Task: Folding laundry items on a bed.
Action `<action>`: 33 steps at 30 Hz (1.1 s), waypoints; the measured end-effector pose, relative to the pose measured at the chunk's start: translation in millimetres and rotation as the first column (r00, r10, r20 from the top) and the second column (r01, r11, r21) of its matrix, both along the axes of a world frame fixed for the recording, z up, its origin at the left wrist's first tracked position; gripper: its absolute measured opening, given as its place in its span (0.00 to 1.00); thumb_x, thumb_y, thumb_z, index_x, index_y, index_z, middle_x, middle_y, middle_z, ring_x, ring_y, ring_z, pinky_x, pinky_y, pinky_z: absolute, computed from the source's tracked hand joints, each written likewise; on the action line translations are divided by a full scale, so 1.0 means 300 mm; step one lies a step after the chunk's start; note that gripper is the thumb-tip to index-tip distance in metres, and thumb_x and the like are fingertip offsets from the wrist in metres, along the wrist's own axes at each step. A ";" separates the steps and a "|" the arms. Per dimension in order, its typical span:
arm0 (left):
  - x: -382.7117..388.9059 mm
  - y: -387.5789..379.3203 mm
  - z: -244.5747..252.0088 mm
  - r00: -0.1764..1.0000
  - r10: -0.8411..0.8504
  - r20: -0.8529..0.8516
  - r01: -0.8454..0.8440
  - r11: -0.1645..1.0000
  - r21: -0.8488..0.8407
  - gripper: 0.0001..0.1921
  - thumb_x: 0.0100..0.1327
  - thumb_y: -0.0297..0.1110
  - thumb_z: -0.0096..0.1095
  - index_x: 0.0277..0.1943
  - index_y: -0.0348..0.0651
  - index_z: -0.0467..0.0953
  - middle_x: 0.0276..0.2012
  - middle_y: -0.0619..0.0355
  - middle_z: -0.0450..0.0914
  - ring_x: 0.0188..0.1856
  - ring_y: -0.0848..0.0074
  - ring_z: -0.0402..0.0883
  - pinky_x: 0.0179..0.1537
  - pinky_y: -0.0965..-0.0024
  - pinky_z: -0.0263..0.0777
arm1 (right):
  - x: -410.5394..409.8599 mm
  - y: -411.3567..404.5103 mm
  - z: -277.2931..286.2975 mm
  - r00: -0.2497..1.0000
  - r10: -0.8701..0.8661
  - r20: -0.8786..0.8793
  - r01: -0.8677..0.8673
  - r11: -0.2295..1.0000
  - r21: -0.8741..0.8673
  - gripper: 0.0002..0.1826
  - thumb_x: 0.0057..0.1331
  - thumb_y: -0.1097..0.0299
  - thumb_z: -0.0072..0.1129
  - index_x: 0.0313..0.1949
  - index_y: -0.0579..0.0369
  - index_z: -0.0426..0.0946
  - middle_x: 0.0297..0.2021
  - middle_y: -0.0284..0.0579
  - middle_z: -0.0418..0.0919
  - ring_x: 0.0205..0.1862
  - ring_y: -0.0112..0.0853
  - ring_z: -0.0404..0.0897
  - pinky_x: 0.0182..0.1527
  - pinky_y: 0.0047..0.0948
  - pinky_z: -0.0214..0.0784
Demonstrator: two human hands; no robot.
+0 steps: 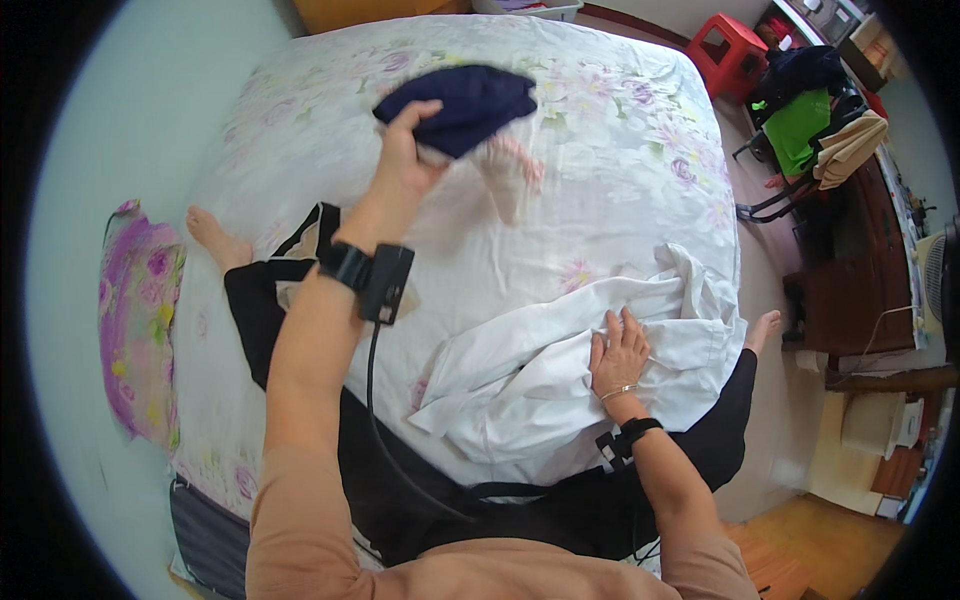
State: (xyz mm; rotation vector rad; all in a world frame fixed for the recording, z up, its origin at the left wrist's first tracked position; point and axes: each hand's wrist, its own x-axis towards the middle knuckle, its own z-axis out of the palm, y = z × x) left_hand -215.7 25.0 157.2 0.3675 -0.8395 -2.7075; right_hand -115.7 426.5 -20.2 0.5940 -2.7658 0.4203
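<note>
My left hand point(412, 161) is raised over the far part of the bed and grips a folded dark navy cloth item point(469, 105), thumb on top. Beyond and below it, a pale blurred item with pink edging point(506, 180) shows near the cloth; what it is I cannot tell. My right hand point(621, 360) lies flat, palm down and fingers a little apart, on a crumpled white fabric garment point(525, 375) spread over the bed in front of me and against my right leg. A black garment with beige lining point(304, 236) lies by my left leg.
The floral bedsheet point(600, 180) covers the bed between my spread legs. A purple floral pillow point(142, 322) stands by the left wall. A red plastic stool point(727, 52), a chair with a green cloth point(799, 131) and a brown desk point(855, 247) stand at the right. A cable hangs from my left wrist device.
</note>
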 end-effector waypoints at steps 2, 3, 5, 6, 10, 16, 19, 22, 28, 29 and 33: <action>-0.152 -0.022 0.077 0.992 0.048 -0.114 -0.053 0.998 -0.041 0.19 0.53 0.23 0.64 0.50 0.39 0.76 0.49 0.52 0.81 0.53 0.59 0.81 0.59 0.53 0.74 | -0.003 -0.001 -0.003 1.000 -0.004 0.031 0.004 1.000 -0.008 0.29 0.62 0.59 0.59 0.62 0.49 0.68 0.65 0.52 0.64 0.65 0.49 0.63 0.63 0.49 0.52; -0.219 -0.024 0.093 0.981 0.113 -0.157 -0.123 0.991 -0.057 0.18 0.53 0.23 0.65 0.50 0.37 0.76 0.49 0.51 0.81 0.53 0.59 0.80 0.60 0.54 0.73 | -0.008 -0.002 -0.005 0.999 0.002 0.032 -0.001 1.000 -0.004 0.29 0.61 0.59 0.59 0.62 0.49 0.68 0.65 0.52 0.64 0.65 0.49 0.63 0.63 0.49 0.52; -0.340 -0.064 0.112 0.980 0.087 -0.182 -0.092 0.995 -0.024 0.23 0.53 0.23 0.66 0.54 0.34 0.73 0.55 0.49 0.79 0.56 0.57 0.78 0.61 0.52 0.72 | -0.012 -0.001 -0.008 0.999 0.008 0.038 -0.008 1.000 -0.020 0.30 0.61 0.59 0.59 0.63 0.49 0.68 0.65 0.52 0.64 0.65 0.49 0.63 0.63 0.49 0.52; -0.390 -0.087 0.100 0.980 0.116 -0.162 -0.121 0.992 -0.021 0.23 0.54 0.24 0.66 0.54 0.33 0.73 0.55 0.48 0.78 0.56 0.56 0.78 0.61 0.53 0.72 | -0.014 -0.001 -0.011 1.000 0.007 0.020 -0.007 1.000 0.000 0.31 0.60 0.59 0.60 0.63 0.49 0.67 0.65 0.52 0.63 0.65 0.49 0.62 0.63 0.48 0.52; -0.472 -0.187 -0.099 0.959 0.184 0.217 -0.160 0.979 -0.124 0.22 0.59 0.31 0.68 0.54 0.33 0.72 0.53 0.49 0.77 0.55 0.58 0.76 0.59 0.52 0.71 | -0.020 0.000 -0.020 1.000 0.012 0.019 -0.012 1.000 -0.009 0.32 0.59 0.60 0.61 0.63 0.49 0.67 0.65 0.53 0.63 0.65 0.48 0.63 0.63 0.47 0.52; -0.216 -0.261 -0.503 0.845 0.069 0.531 0.150 0.922 -0.358 0.23 0.66 0.39 0.65 0.58 0.37 0.67 0.50 0.55 0.75 0.52 0.65 0.77 0.50 0.57 0.74 | -0.019 0.000 -0.028 1.000 0.004 0.011 -0.004 1.000 -0.013 0.32 0.59 0.60 0.61 0.63 0.49 0.67 0.66 0.52 0.63 0.65 0.48 0.63 0.63 0.47 0.53; -0.012 -0.264 -0.528 0.852 0.177 0.493 0.082 0.885 -0.459 0.15 0.67 0.32 0.61 0.53 0.37 0.70 0.45 0.55 0.77 0.48 0.67 0.79 0.49 0.65 0.75 | -0.019 -0.002 -0.025 1.000 0.014 -0.016 -0.014 1.000 -0.013 0.32 0.59 0.60 0.61 0.63 0.48 0.68 0.66 0.52 0.63 0.65 0.48 0.63 0.63 0.47 0.53; 0.241 -0.339 -0.467 0.887 0.237 0.396 -0.008 0.866 -0.501 0.16 0.66 0.29 0.62 0.55 0.36 0.70 0.43 0.56 0.77 0.45 0.69 0.80 0.47 0.71 0.75 | -0.017 -0.002 -0.026 1.000 -0.018 -0.001 0.018 0.998 0.054 0.30 0.62 0.60 0.58 0.64 0.48 0.66 0.66 0.50 0.63 0.65 0.47 0.62 0.64 0.47 0.51; 0.749 -0.539 -0.391 0.527 0.679 0.512 0.131 0.530 -0.838 0.20 0.63 0.31 0.63 0.54 0.26 0.72 0.43 0.52 0.79 0.45 0.67 0.80 0.46 0.66 0.75 | -0.006 -0.006 -0.027 0.999 0.003 -0.052 0.001 0.998 0.070 0.28 0.64 0.58 0.57 0.63 0.48 0.68 0.65 0.50 0.64 0.64 0.46 0.64 0.63 0.46 0.53; 0.809 -0.543 -0.401 0.446 0.661 0.603 0.071 0.646 -0.760 0.19 0.64 0.32 0.63 0.53 0.26 0.73 0.44 0.50 0.80 0.47 0.65 0.80 0.48 0.62 0.75 | -0.007 -0.006 -0.027 0.998 0.002 -0.068 0.003 0.998 0.068 0.28 0.64 0.58 0.57 0.63 0.48 0.68 0.65 0.50 0.64 0.64 0.46 0.64 0.63 0.46 0.53; 0.941 -0.535 -0.478 0.670 0.146 0.728 -0.013 0.983 -0.185 0.19 0.65 0.39 0.66 0.52 0.34 0.77 0.52 0.50 0.81 0.52 0.61 0.80 0.55 0.51 0.74 | -0.006 -0.004 -0.027 0.998 0.006 -0.069 -0.002 0.998 0.066 0.27 0.65 0.58 0.55 0.62 0.48 0.68 0.65 0.50 0.64 0.64 0.45 0.64 0.63 0.45 0.53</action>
